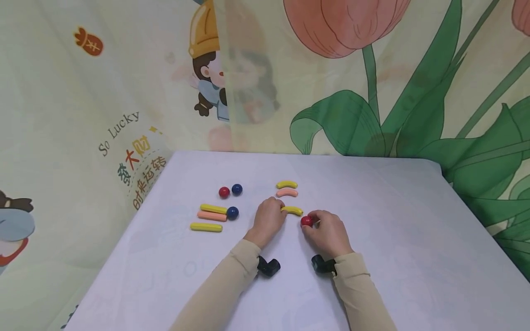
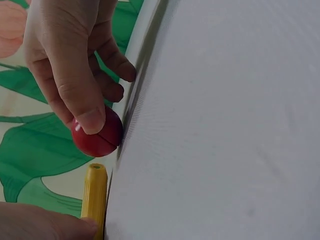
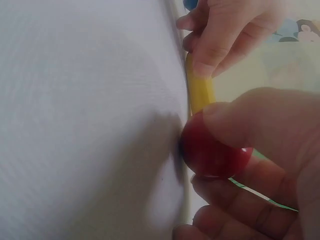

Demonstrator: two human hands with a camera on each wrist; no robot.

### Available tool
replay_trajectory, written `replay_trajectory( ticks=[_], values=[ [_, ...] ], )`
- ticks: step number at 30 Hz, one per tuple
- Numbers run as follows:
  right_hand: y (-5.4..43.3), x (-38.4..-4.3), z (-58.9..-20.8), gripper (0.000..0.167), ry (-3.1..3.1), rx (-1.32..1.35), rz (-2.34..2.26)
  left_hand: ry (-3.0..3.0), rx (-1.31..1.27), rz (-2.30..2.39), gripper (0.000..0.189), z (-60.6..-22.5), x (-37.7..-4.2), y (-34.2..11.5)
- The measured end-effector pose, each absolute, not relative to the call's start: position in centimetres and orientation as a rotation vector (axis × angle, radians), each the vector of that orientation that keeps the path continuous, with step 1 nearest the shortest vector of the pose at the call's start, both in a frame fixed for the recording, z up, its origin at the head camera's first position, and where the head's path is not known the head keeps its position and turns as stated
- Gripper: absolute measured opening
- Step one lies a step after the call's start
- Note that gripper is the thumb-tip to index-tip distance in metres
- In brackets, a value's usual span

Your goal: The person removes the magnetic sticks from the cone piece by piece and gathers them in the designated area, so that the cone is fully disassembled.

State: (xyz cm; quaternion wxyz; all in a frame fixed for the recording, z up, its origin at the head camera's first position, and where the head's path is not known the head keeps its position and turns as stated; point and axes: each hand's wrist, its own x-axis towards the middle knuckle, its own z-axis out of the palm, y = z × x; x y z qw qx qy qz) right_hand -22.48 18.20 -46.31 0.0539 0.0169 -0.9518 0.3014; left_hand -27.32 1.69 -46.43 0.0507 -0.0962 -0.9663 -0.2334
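Note:
My left hand (image 1: 269, 218) pinches one end of a curved yellow stick (image 1: 294, 211) between thumb and fingers, low over the white table. To its right, my right hand (image 1: 329, 232) holds a red ball (image 1: 307, 221) between thumb and fingertips, close to the stick's free end. In the left wrist view the red ball (image 2: 98, 134) shows a seam, and the tip of the yellow stick (image 2: 94, 187) points toward it. Seen from the right wrist, the ball (image 3: 212, 150) overlaps the stick's near end.
Behind the left hand lie a curved yellow stick (image 1: 287, 184) and a curved pink stick (image 1: 287, 193). Further left are a second red ball (image 1: 224, 192), a blue ball (image 1: 237, 189), a straight pink stick (image 1: 212, 216) beside another blue ball (image 1: 233, 213), and straight yellow sticks (image 1: 206, 227).

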Motion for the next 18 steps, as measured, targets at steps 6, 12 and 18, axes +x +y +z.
replay_trajectory(
  ticks=[6,12,18],
  values=[
    [18.3,-22.4,-46.5,0.034,-2.913,0.054,0.938,-2.877,-0.255,-0.713,0.017,-47.2,-28.4,1.5],
    [18.2,-22.4,-46.3,0.039,-2.926,0.038,0.941,-2.860,-0.218,-0.726,0.020,-47.4,-29.2,1.3],
    [18.3,-22.6,-46.3,0.039,-2.933,0.061,0.958,-2.836,-0.198,-0.767,0.029,-47.1,-28.7,1.6]
  ],
)
